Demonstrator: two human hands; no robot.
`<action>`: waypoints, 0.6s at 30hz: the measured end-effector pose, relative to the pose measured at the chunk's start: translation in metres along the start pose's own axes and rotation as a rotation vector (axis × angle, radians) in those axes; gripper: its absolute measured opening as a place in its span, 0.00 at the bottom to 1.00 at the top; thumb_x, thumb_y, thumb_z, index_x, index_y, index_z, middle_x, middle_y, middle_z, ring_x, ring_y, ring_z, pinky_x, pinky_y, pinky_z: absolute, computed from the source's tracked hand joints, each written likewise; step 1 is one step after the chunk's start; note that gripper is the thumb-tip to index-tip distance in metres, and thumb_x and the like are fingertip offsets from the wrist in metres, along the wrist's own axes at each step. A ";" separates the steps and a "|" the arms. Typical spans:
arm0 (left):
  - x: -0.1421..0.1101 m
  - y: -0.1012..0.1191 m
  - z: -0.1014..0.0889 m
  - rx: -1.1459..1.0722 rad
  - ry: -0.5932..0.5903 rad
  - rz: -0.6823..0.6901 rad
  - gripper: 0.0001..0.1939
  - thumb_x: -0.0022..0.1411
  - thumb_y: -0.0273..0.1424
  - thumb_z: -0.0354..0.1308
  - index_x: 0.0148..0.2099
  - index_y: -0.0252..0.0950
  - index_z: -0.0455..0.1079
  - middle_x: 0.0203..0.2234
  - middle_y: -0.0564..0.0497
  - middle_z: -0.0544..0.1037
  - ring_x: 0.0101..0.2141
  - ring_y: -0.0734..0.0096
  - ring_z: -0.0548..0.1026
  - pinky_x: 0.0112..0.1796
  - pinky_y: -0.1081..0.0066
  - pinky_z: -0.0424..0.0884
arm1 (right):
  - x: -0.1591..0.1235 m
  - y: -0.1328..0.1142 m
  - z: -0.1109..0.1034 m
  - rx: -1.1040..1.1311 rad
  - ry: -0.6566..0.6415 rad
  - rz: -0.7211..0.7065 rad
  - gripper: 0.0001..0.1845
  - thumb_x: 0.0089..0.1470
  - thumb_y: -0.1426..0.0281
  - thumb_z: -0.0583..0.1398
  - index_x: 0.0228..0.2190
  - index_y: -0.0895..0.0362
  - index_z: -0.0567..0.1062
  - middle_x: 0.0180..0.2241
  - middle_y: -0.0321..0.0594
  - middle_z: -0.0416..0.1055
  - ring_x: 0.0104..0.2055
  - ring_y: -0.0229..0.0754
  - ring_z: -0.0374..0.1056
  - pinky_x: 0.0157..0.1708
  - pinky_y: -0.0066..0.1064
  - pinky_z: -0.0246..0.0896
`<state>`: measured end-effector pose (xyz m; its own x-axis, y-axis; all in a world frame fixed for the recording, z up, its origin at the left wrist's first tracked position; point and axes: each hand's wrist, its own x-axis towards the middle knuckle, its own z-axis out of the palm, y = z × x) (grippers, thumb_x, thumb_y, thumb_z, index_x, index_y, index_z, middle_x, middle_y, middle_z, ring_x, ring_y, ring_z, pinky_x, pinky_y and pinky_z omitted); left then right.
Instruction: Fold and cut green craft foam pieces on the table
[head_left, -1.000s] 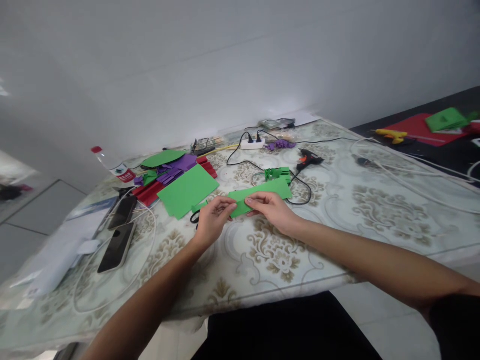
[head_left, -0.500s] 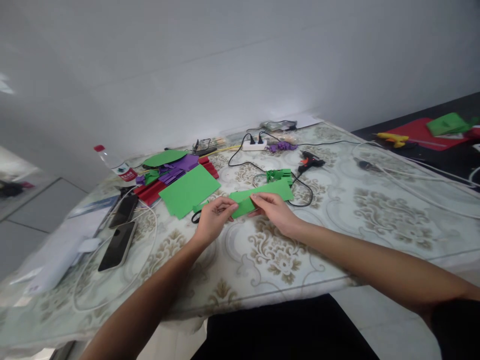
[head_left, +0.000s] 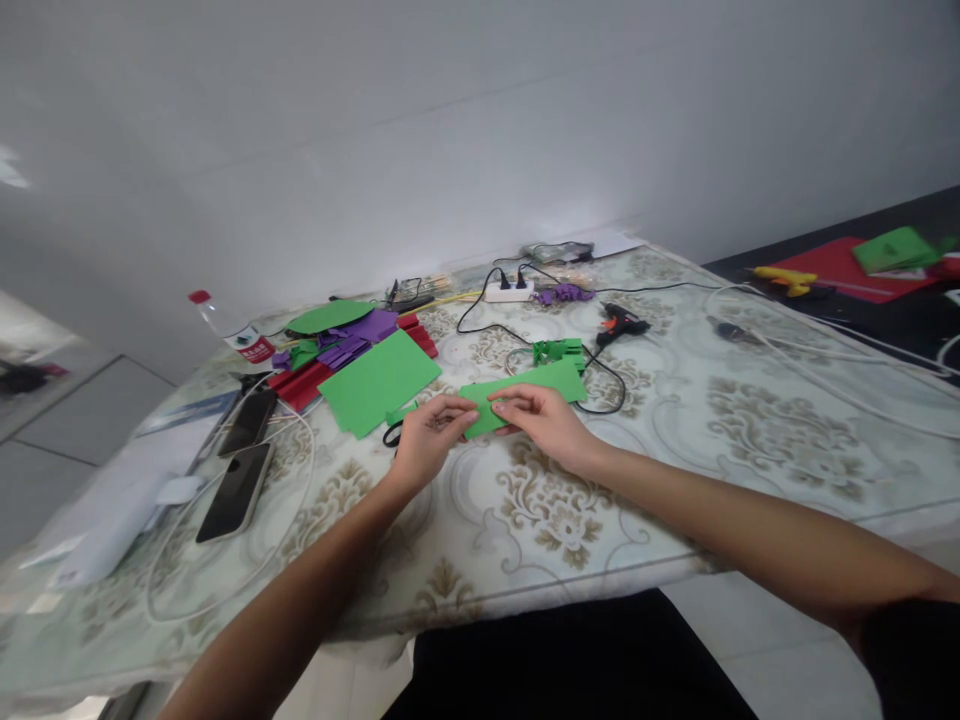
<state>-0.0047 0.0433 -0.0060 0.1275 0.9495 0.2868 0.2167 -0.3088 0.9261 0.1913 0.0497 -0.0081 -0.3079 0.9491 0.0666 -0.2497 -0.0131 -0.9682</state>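
Green paper [head_left: 486, 419] is pinched between the fingers of my left hand [head_left: 433, 432] and my right hand [head_left: 546, 425], low over the table. Just behind it lies a long green paper strip [head_left: 559, 378]; whether the two are one piece I cannot tell. My right thumb and index finger press on the paper close to my left fingertips. By my left knuckles a black loop [head_left: 391, 434], perhaps a scissor handle, pokes out. Larger green sheets [head_left: 382, 380] rest to the left, and a fringed green paper piece [head_left: 559, 351] sits behind the strip.
Purple paper [head_left: 371, 326], red folded paper [head_left: 300, 385] and a bottle [head_left: 244, 335] stand at back left. Two phones [head_left: 236, 490] lie among white cables. A black glue gun [head_left: 622, 322] and a white power strip [head_left: 510, 291] with cords are behind; a yellow glue gun [head_left: 787, 277] is at right.
My right thumb and index finger have shifted slightly left along the green paper, nearer my left fingertips. My left hand has barely moved.
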 end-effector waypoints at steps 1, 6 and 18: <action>0.000 0.000 0.000 0.009 0.002 0.005 0.12 0.56 0.38 0.67 0.38 0.35 0.76 0.25 0.51 0.80 0.25 0.73 0.77 0.25 0.74 0.74 | 0.000 0.000 0.000 0.000 0.004 0.003 0.19 0.45 0.56 0.71 0.35 0.56 0.81 0.26 0.33 0.74 0.31 0.38 0.72 0.40 0.36 0.77; -0.001 -0.002 0.002 0.009 0.024 0.021 0.13 0.55 0.39 0.68 0.37 0.35 0.77 0.26 0.50 0.81 0.26 0.72 0.77 0.24 0.74 0.74 | 0.001 0.000 0.000 0.002 0.014 0.017 0.20 0.43 0.53 0.71 0.31 0.57 0.81 0.28 0.35 0.75 0.32 0.38 0.72 0.39 0.35 0.77; 0.000 -0.001 0.001 -0.026 0.042 -0.009 0.11 0.54 0.37 0.68 0.35 0.35 0.78 0.25 0.51 0.79 0.23 0.75 0.75 0.24 0.76 0.73 | 0.001 -0.001 0.000 0.012 -0.013 0.046 0.20 0.45 0.54 0.71 0.31 0.59 0.81 0.29 0.36 0.76 0.31 0.36 0.73 0.38 0.32 0.76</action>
<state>-0.0040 0.0440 -0.0073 0.0844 0.9540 0.2878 0.1922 -0.2989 0.9347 0.1914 0.0503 -0.0073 -0.3314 0.9431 0.0258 -0.2465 -0.0602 -0.9673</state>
